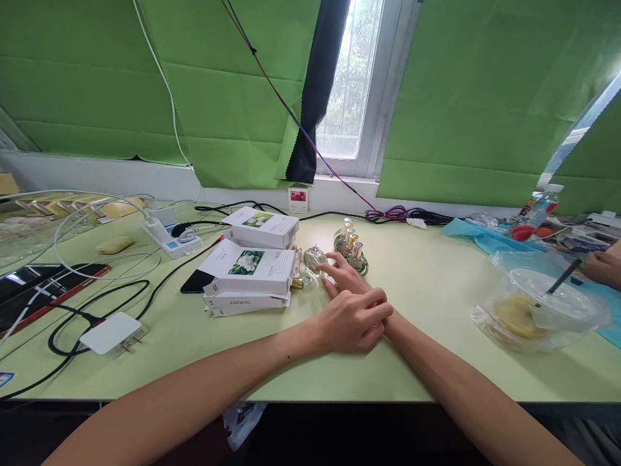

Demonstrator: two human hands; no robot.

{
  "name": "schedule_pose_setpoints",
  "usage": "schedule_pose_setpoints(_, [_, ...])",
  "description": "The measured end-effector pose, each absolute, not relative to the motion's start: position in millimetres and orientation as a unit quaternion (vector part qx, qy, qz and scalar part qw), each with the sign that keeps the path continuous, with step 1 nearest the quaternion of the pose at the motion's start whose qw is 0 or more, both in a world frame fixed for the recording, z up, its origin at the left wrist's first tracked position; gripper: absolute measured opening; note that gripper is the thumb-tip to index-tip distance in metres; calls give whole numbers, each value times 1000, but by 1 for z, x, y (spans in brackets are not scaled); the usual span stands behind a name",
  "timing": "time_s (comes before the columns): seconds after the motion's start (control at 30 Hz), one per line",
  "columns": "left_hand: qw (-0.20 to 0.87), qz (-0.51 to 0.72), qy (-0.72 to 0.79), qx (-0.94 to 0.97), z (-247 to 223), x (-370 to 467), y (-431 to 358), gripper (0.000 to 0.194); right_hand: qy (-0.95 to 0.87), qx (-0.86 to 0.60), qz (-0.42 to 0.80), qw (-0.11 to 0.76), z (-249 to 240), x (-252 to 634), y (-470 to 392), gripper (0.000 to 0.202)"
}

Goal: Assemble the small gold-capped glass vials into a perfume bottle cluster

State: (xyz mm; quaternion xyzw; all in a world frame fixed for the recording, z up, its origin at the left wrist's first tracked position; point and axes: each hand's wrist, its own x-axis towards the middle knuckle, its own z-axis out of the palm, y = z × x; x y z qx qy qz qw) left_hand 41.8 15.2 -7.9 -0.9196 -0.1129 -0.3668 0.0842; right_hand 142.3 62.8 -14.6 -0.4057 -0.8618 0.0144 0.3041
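Crossed over my right wrist, my left hand has its fingers curled in and rests on that wrist, with no object visible in it. My right hand reaches past it, fingers apart, the fingertips beside a round clear glass bottle. Several bottles with gold and pinkish caps stand just behind my right hand. Small glass bottles with gold parts are to the left, against white boxes with a flower picture. Another white flower box lies behind those.
At left are a power strip, a white charger, cables and a dark device. A bagged drink cup with a straw stands at right, near another person's hand and blue plastic. The table's front edge runs below my arms.
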Motion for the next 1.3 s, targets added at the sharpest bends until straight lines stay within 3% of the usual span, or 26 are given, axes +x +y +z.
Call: schedule_pose_setpoints(1.3, [74,-366,-108,-921,-6,42,15,14,-863,-416,45,282,-14,144,63,34])
